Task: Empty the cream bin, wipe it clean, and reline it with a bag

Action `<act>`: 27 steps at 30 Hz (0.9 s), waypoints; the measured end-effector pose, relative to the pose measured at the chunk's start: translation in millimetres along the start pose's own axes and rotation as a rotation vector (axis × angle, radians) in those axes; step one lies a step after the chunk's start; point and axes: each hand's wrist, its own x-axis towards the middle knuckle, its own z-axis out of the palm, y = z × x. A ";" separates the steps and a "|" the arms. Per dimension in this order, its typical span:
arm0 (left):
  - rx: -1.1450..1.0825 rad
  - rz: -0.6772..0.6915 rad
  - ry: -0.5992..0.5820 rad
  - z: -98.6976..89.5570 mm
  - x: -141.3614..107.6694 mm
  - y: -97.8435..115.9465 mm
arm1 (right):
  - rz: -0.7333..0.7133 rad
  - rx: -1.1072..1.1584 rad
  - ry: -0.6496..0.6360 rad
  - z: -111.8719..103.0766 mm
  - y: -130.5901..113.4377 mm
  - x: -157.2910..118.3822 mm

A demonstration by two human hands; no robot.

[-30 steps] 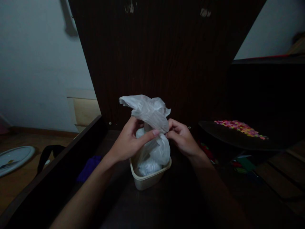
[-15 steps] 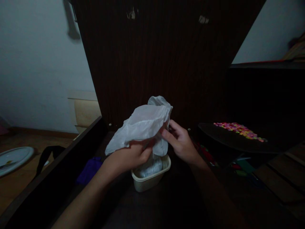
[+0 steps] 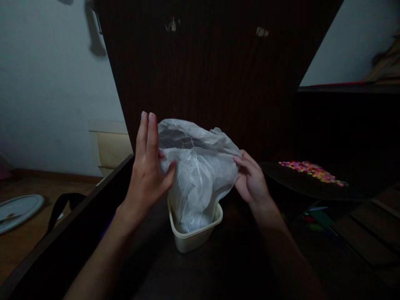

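A thin white plastic bag [image 3: 200, 175] stands with its mouth spread wide and its lower end in a small cream container [image 3: 196, 240]. My left hand [image 3: 144, 175] is at the bag's left rim, two fingers stretched straight up. Its thumb lies by the outer front of the bag and another fingertip shows at the rim, so it seems to hold the edge loosely. On the right side, my right hand [image 3: 252, 177] pinches the bag's rim between thumb and fingers. The bottom of the bag is bunched inside the container, and what it may hold cannot be made out.
A dark upright panel [image 3: 212, 75] rises behind the container. To the left runs a raised dark edge [image 3: 78, 225]. Many small colourful pieces [image 3: 312, 171] lie on a dark surface at right. A white plate-like object [image 3: 20, 210] sits at far left.
The bag has gone from folded over to standing with its mouth spread. My left hand has come out from under it and up to its left rim; my right hand moved slightly right.
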 end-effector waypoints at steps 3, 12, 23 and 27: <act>0.026 0.024 -0.090 -4.6 0.3 -3.5 | 0.007 -0.013 -0.127 1.6 -5.0 -6.5; 0.199 0.103 -0.449 -19.6 2.6 -7.8 | 0.055 -0.170 -0.450 -24.1 -14.6 -8.3; 0.127 0.076 -0.328 -44.3 6.9 7.5 | -0.172 -0.850 -0.248 -18.3 -2.8 -2.8; -0.047 0.058 -0.291 -48.3 3.5 15.6 | -0.244 -0.872 -0.180 -18.9 -1.3 -0.4</act>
